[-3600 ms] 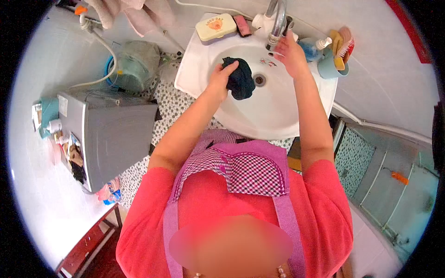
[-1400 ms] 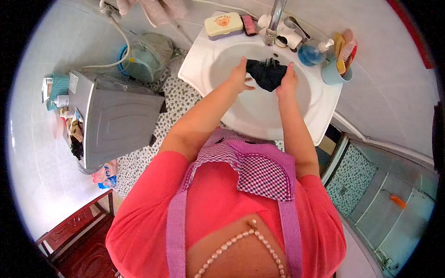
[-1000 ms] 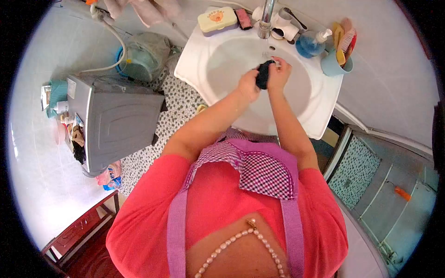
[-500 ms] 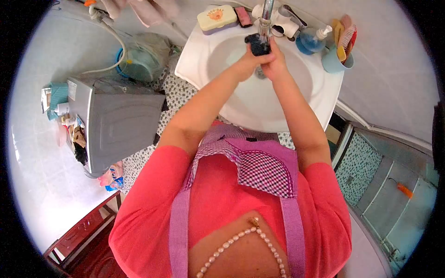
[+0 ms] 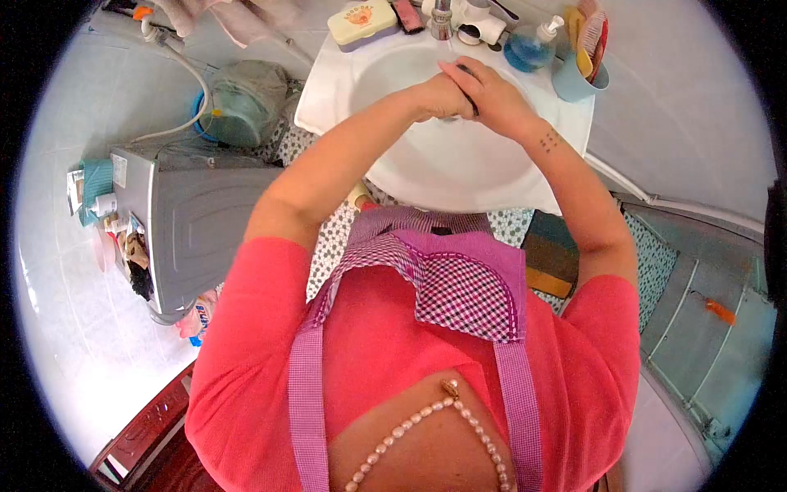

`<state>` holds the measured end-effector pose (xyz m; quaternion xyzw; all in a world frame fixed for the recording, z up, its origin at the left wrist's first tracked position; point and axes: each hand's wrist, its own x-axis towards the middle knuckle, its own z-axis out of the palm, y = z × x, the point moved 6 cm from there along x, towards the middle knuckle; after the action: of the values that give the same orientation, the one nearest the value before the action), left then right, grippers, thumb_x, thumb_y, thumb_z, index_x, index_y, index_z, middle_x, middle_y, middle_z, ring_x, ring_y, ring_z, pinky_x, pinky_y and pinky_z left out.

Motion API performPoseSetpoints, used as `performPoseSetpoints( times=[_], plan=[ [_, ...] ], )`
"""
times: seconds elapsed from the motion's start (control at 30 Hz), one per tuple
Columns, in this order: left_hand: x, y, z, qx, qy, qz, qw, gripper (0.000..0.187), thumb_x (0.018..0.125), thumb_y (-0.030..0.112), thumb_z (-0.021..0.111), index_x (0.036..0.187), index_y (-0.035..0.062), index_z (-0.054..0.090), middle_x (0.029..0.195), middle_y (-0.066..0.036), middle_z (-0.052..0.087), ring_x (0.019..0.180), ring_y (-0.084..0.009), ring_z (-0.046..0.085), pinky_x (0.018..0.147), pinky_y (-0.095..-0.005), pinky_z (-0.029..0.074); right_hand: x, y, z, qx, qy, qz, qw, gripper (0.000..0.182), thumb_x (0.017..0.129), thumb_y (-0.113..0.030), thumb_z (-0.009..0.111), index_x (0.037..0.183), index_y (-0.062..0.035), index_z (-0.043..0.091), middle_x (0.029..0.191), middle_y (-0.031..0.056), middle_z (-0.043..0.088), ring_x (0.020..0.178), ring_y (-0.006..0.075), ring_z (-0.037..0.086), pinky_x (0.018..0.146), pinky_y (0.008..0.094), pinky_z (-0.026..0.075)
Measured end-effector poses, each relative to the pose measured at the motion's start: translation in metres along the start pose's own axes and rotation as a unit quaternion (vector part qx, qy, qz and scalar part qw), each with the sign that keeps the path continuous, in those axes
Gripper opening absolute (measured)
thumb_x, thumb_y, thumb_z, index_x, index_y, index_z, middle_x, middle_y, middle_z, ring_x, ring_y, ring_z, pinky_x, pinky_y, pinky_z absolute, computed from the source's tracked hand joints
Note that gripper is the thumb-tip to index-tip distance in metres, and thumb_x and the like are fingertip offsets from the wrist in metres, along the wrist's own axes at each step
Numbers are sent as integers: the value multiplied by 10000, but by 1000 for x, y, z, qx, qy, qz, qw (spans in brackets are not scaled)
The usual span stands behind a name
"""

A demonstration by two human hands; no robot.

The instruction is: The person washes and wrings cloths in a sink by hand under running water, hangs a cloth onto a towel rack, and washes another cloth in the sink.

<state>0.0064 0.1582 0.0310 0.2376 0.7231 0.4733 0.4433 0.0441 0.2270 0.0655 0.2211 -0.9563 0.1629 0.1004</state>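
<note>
Over the white sink basin [image 5: 459, 164], both my hands are pressed together. My left hand [image 5: 441, 97] is closed in a fist around a dark, wet-looking cloth [image 5: 471, 104]; only a thin black strip of it shows between the hands. My right hand [image 5: 498, 98] wraps over the left from the right side, closed on the same cloth. The faucet [image 5: 441, 20] stands just behind the hands, and they are apart from it. Most of the cloth is hidden by fingers.
Along the sink's back rim are a yellow-lidded soap box [image 5: 361, 25], a pink block [image 5: 407, 16], a blue soap dispenser [image 5: 530, 51] and a cup [image 5: 580, 80] holding combs and brushes. A grey washing machine [image 5: 217, 234] and a covered bucket [image 5: 242, 107] stand left.
My hands have pulled the dark cloth out from under the faucet toward me. They have turned and closed over it, covering nearly all of it; the elbows have spread outward.
</note>
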Motion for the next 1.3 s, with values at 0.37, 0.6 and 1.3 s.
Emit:
performPoseSetpoints(
  times=[0.37, 0.6, 1.3],
  plan=[
    [19, 3, -5, 440, 118, 74, 887, 258, 718, 242, 544, 817, 15, 619, 807, -189, 630, 776, -340, 604, 699, -400, 478, 10, 13, 8, -83, -39, 82, 992, 304, 736, -120, 574, 993, -80, 418, 816, 138, 587, 721, 326, 607, 573, 407, 483],
    [26, -6, -8, 409, 165, 93, 893, 239, 718, 213, 543, 829, 11, 603, 809, -192, 625, 768, -340, 604, 694, -412, 475, 12, 12, 4, -74, -37, 91, 992, 256, 756, -105, 548, 979, -75, 425, 876, 151, 580, 770, 329, 609, 614, 410, 492],
    [8, -81, -29, -276, 325, -45, 904, 275, 854, 305, 552, 881, 33, 588, 775, -44, 561, 649, -117, 499, 571, -251, 423, -105, 26, 19, 552, 156, 414, 706, 612, 735, -71, 651, 1261, -47, 339, 981, 90, 544, 821, 153, 559, 711, 284, 466]
  ],
)
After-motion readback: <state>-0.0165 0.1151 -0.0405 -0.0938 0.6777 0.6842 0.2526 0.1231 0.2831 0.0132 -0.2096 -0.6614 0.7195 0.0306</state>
